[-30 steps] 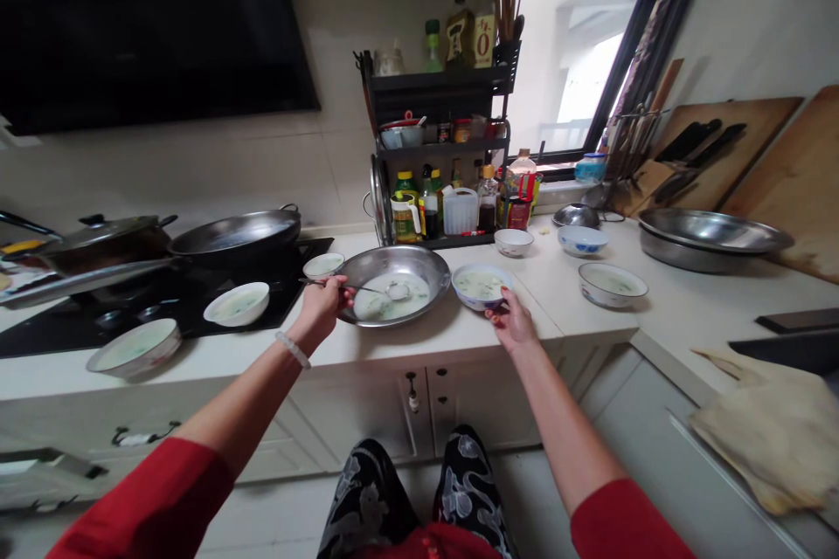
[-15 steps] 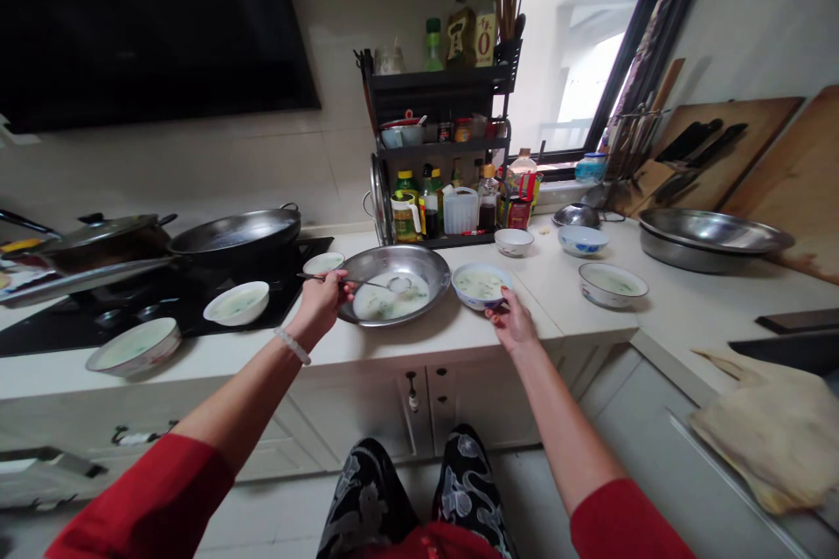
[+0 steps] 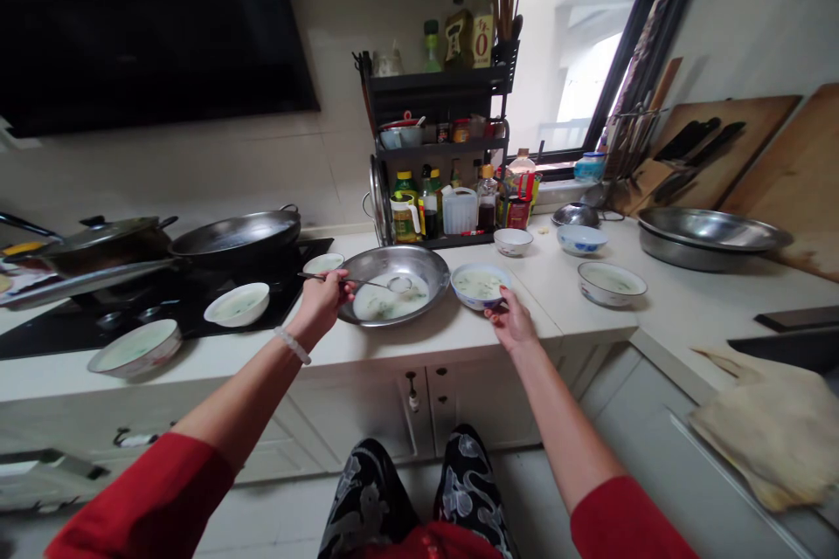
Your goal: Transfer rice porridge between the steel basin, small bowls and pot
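Note:
My left hand [image 3: 326, 299] grips the handle of a metal ladle [image 3: 377, 284], whose bowl rests in the pale, milky soup in a wide steel basin [image 3: 429, 266]. Bits of green and other solids show in that soup. My right hand [image 3: 512, 319] is closed on the near right rim of a blue-and-white bowl [image 3: 481, 301] filled with similar soup, just right of the basin. A small soup-filled bowl [image 3: 323, 263] stands behind my left hand, at the basin's left edge.
Left, two bowls of soup [image 3: 237, 306] stand by the black stove [image 3: 197, 341], which carries a wok [image 3: 236, 236] and lidded pan [image 3: 105, 249]. Right are another soup bowl [image 3: 611, 286], a blue-patterned bowl [image 3: 582, 240] and stacked steel basins [image 3: 711, 249]. A condiment rack [image 3: 439, 153] stands behind.
Almost nothing differs. Both hands keep their holds on the ladle and the bowl, and the view has shifted very slightly.

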The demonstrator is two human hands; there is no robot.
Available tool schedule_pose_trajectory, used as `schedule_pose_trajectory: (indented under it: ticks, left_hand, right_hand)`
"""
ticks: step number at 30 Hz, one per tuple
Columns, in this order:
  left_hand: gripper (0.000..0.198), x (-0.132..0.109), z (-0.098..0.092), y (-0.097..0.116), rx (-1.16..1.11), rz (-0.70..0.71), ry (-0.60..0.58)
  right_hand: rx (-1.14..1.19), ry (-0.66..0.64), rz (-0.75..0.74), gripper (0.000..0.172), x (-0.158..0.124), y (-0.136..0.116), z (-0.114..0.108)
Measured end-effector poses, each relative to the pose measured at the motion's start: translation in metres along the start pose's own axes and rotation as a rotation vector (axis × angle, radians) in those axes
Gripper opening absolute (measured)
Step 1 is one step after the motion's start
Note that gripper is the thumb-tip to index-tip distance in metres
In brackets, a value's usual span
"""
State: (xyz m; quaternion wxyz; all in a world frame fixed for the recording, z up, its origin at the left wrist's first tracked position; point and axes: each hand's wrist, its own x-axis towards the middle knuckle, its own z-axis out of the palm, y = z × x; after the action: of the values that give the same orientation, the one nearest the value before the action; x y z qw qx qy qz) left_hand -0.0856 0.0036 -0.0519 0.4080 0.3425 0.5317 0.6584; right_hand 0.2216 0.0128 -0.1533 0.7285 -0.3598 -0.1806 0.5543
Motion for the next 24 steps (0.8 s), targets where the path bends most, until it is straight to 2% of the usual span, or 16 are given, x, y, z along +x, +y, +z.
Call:
schedule_pose_trajectory:
  ticks: [24]
  left_hand:
    - [0.008,-0.0058,0.0079,0.0058,-0.003,0.009,-0.038]
  right_hand:
    - [0.004,-0.004,0.007,0.024,-0.0017,-0.0006,0.0009]
